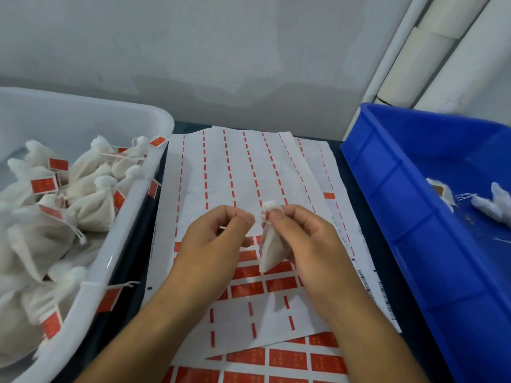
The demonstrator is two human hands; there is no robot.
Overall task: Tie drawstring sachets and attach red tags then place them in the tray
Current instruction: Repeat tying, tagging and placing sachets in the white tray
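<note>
A small white drawstring sachet (269, 247) hangs above the sticker sheets, its gathered neck pinched by my right hand (301, 239). My left hand (214, 239) pinches the thin white drawstring (260, 219) just left of the neck, pulling it sideways. Under both hands lies a white backing sheet (243, 172) with rows of red tags (247, 289); most of its upper rows are peeled off. The white tray (116, 261) at left holds several tied sachets with red tags (91, 208).
A blue bin (401, 194) at right holds untied sachets (489, 205) and crumbs. A second sheet of red tags (287, 359) lies under the first near the front edge. A grey wall stands behind the dark table.
</note>
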